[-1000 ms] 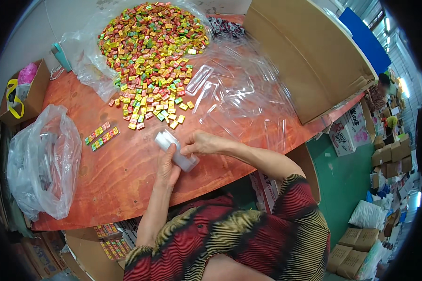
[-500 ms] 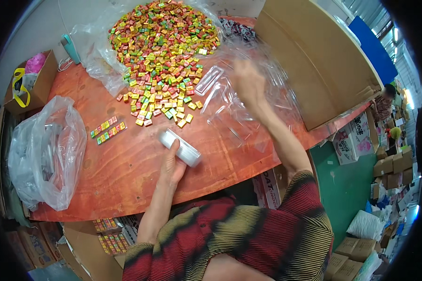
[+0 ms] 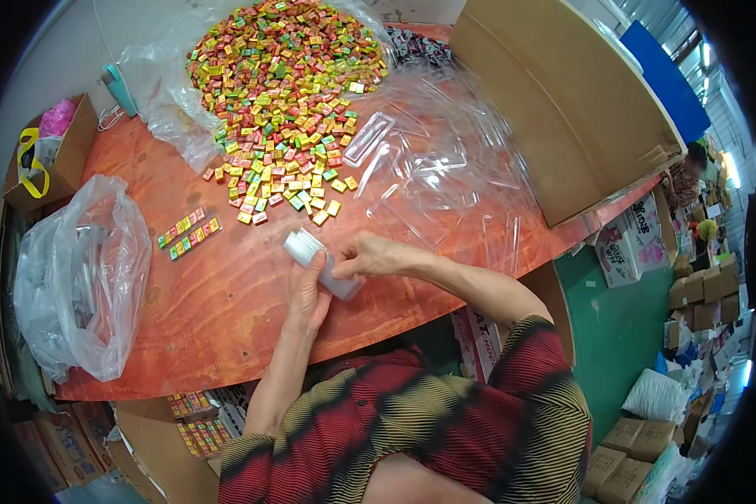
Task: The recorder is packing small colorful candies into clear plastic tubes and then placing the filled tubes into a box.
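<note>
Right hand (image 3: 376,256) back from clear-tray heap (image 3: 445,168) at far right, now pinching top edge of clear plastic box (image 3: 321,262). Left hand (image 3: 309,290) cups box from below, near bench (image 3: 227,286) centre. Candy pile (image 3: 286,92) untouched; both hands now on box.

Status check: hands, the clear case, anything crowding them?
Left hand and right hand both grip the clear plastic case over the table. Candy pile and loose clear cases lie beyond, not touching.
</note>
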Action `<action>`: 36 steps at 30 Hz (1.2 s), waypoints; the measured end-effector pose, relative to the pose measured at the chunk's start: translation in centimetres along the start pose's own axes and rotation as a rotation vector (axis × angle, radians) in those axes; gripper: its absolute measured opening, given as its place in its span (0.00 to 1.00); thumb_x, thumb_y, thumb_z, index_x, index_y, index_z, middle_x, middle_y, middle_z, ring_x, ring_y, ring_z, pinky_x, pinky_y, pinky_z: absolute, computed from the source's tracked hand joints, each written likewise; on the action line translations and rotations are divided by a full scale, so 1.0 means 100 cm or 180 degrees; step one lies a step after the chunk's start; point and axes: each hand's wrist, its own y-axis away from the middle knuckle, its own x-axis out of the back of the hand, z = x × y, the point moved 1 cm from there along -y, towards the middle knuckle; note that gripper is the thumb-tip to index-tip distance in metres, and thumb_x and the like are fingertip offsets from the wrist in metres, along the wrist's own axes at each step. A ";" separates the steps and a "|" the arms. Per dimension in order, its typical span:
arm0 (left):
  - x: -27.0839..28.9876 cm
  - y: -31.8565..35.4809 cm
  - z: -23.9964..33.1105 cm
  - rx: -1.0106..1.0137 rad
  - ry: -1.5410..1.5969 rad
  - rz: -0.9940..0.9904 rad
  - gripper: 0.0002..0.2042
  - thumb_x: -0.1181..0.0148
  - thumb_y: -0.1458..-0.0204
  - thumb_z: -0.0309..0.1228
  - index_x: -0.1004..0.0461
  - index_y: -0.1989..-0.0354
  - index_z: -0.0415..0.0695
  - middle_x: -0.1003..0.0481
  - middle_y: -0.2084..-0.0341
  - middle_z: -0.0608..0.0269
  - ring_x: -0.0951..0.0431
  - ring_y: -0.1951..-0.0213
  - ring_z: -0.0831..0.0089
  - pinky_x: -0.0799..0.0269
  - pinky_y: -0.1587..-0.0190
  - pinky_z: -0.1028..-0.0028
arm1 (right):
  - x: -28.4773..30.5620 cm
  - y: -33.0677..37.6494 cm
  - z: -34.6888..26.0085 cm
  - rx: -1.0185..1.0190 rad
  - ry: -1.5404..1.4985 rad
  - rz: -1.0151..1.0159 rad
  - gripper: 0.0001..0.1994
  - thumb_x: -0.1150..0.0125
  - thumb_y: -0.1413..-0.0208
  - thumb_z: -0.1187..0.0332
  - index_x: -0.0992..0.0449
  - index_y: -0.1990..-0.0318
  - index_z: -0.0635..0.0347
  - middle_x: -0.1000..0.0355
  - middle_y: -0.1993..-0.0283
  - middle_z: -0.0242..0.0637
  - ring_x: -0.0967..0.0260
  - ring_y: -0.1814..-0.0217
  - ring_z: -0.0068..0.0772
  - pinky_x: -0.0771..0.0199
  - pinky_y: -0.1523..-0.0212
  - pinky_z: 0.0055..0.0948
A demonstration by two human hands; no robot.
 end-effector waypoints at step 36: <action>-0.004 0.025 -0.025 0.0480 -0.0124 -0.0079 0.20 0.45 0.59 0.26 0.44 0.57 0.43 0.35 0.68 0.67 0.33 0.65 0.73 0.35 0.59 0.69 | -0.014 0.060 -0.005 0.0310 0.2418 0.1322 0.06 0.54 0.64 0.73 0.32 0.83 0.64 0.34 0.84 0.44 0.36 0.82 0.39 0.37 0.82 0.31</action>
